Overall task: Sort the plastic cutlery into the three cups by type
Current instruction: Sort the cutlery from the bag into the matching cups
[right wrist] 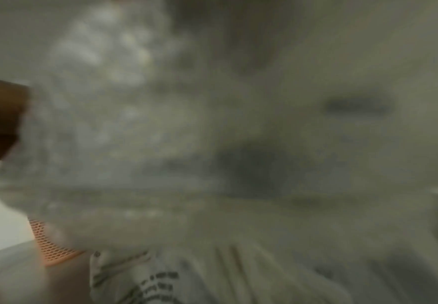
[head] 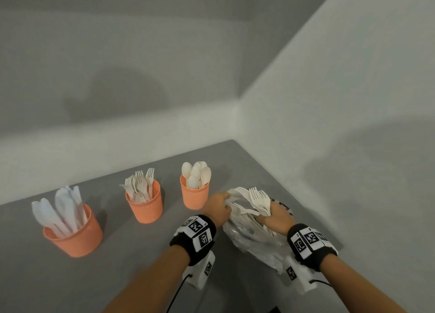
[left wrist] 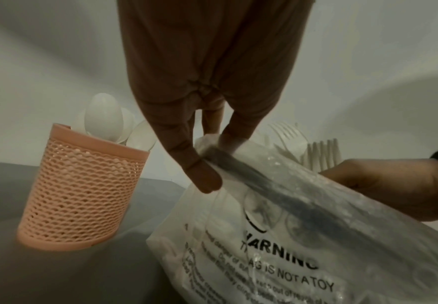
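Orange perforated plastic cups stand in a row on your grey table (head: 131,265): the left cup (head: 74,238) holds white plastic knives (head: 60,210), the middle cup (head: 145,205) holds white plastic forks (head: 141,185), and the right cup (head: 195,196) holds white plastic spoons (head: 195,174). Just beside that spoon cup lies a crinkled clear plastic bag (head: 254,239) with black warning print, and more white cutlery shows inside it. Your left hand (head: 217,209) pinches the bag's upper edge between thumb and fingertips (left wrist: 234,134), holding the mouth up. Your right hand (head: 277,217) is curled around a bunch of white plastic forks (head: 259,198) at the bag's opening, tines pointing up and away from you, handles hidden in your grip. Your right wrist view is blurred, filled by the bag (right wrist: 212,164) pressed close to the lens, with two orange cups showing at its left edge.
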The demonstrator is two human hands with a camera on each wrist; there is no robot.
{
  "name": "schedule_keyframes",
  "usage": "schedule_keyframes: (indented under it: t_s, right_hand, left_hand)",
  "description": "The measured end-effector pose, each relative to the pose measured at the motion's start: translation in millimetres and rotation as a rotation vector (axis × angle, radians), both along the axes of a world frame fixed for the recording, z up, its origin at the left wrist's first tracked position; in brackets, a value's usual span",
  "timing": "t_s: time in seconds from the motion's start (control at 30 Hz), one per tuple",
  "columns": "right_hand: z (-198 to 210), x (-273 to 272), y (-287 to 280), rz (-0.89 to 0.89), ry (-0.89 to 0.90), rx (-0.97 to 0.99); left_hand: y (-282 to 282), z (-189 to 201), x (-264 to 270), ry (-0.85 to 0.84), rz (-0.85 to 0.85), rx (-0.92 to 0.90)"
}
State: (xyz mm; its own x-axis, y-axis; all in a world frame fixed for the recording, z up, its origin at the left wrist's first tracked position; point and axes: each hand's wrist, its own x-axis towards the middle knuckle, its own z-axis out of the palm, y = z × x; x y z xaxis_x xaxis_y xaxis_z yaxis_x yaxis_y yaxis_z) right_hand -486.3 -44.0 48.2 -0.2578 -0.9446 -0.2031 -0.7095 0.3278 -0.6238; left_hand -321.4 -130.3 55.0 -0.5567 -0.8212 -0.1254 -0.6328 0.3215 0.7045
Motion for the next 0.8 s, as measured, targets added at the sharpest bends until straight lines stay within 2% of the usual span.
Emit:
schedule_keyframes:
  t_s: [0.07,0.17,0.3,0.37,0.43,0.53,0.6,0.7,0.8]
  right_hand:
    - [-0.9,-2.1,4.9,-0.080,-0.023,-0.058]
    - [0.2,-3.6,9.2,-0.169,-0.152,-0.116]
    - [2.9,3.3,3.7,-0.018,-0.022,0.002]
    - [0.2,11.9,-1.5,0.024,-0.021,0.019]
    - [-4.8,18.1,-6.0,0.003,-0.050,-0.010]
    - [-6.8,16.5,-8.5,-0.133,-0.202,-0.034]
    - [-1.2,12.2,-11.3,-0.270,-0.314,-0.121]
    - [25.9,12.1,-18.0,-0.432,-0.475,-0.372]
    - [57.8,19.1,-28.8,-0.484,-0.575,-0.576]
  left_hand:
    - [-0.3,-0.8,0.2,0.003,0.033,-0.003]
    - [1.4,-0.6,-1.4,0.044,0.063,0.017]
    - [5.7,-1.5,-8.6,0.116,0.047,0.034]
    - [6.4,-2.5,-11.4,0.145,0.060,0.039]
    - [7.5,-3.7,-11.8,0.162,0.066,0.030]
    - [8.4,-5.4,-7.8,0.195,0.074,0.062]
    - [7.1,-6.7,-4.3,0.213,0.061,0.098]
    - [7.3,-8.5,-0.2,0.315,0.095,0.098]
    - [5.0,-6.1,5.9,0.539,0.295,0.063]
